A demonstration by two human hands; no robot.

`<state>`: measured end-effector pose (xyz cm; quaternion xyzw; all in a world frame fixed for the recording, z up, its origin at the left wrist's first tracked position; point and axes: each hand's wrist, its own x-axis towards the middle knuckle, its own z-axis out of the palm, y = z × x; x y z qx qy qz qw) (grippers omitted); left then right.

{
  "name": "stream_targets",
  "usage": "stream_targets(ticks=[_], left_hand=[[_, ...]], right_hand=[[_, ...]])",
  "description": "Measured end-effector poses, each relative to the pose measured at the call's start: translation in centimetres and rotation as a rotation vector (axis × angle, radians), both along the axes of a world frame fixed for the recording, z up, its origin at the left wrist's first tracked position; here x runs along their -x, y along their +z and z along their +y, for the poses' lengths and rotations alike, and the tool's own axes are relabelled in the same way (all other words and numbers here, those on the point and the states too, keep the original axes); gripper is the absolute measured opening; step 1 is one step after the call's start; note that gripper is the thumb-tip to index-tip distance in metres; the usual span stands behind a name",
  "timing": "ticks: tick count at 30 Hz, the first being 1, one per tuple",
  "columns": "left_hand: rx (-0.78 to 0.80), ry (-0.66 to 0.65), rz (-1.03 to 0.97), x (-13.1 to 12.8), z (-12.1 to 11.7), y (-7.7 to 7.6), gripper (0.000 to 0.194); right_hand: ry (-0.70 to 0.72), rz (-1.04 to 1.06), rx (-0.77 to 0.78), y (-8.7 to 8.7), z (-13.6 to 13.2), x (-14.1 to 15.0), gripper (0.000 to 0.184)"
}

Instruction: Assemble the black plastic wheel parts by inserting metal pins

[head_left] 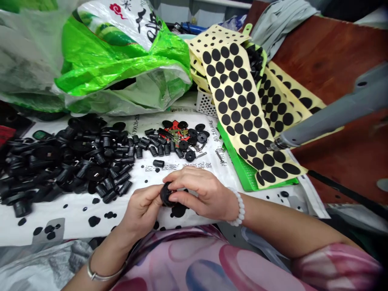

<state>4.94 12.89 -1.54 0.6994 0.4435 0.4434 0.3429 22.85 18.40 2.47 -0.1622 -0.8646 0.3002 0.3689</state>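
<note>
My left hand (pixel 144 208) and my right hand (pixel 201 192) meet at the near edge of a white printed sheet (pixel 75 226). Both pinch one small round black plastic part (pixel 166 194) between their fingertips. The fingers of each hand are curled closed around it, so most of the part is hidden. A flat black disc (pixel 178 210) lies on the sheet just under my right hand. A silver bangle sits on my left wrist and a white bead bracelet on my right wrist.
A big heap of black plastic parts (pixel 60 161) lies left. Smaller black caps and discs (pixel 178 139) sit ahead. Yellow strips of round black pads (pixel 242 109) drape over a green basket (pixel 242 169). A green plastic bag (pixel 115 56) stands behind. A grey tool (pixel 330 117) hangs right.
</note>
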Motion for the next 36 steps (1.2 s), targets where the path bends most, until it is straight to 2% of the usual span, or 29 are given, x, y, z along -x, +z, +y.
stream_targets(ticks=[5, 9, 13, 15, 17, 19, 22, 24, 30, 36], left_hand=[[0.044, -0.041, 0.05, -0.4, -0.1, -0.3, 0.025], [0.048, -0.033, 0.103, -0.7, -0.1, -0.5, 0.024], [0.042, -0.018, 0.167, -0.9, -0.3, 0.2, 0.026], [0.016, 0.004, 0.235, -0.5, -0.6, 0.9, 0.02], [-0.069, 0.111, 0.349, 0.5, -1.1, 1.4, 0.017], [-0.196, 0.308, 0.508, 2.0, -1.6, 1.5, 0.024], [-0.302, 0.568, 0.79, 4.4, -2.3, 0.8, 0.022], [-0.308, 0.651, 0.935, 5.4, -2.4, 0.0, 0.023], [-0.303, 0.721, 1.019, 6.0, -2.2, -1.6, 0.021], [-0.314, 0.683, 0.986, 5.8, -2.1, -1.1, 0.016]], right_hand=[[-0.032, -0.039, 0.1, -0.3, -0.5, -0.5, 0.005], [-0.034, -0.037, 0.102, -0.7, -0.7, -0.6, 0.006], [-0.056, -0.023, 0.072, -0.9, -0.8, -0.5, 0.008], [-0.064, -0.001, 0.079, -0.8, -0.8, -0.6, 0.009], [-0.108, 0.034, 0.119, -0.7, -0.7, -0.9, 0.01], [-0.178, 0.064, 0.179, -0.8, -0.6, -1.3, 0.01], [-0.248, 0.081, 0.252, -1.2, -0.4, -1.8, 0.009], [-0.25, 0.083, 0.265, -1.5, -0.4, -2.0, 0.008], [-0.224, 0.081, 0.224, -1.6, -0.4, -1.8, 0.006], [-0.236, 0.076, 0.233, -1.5, -0.4, -2.3, 0.005]])
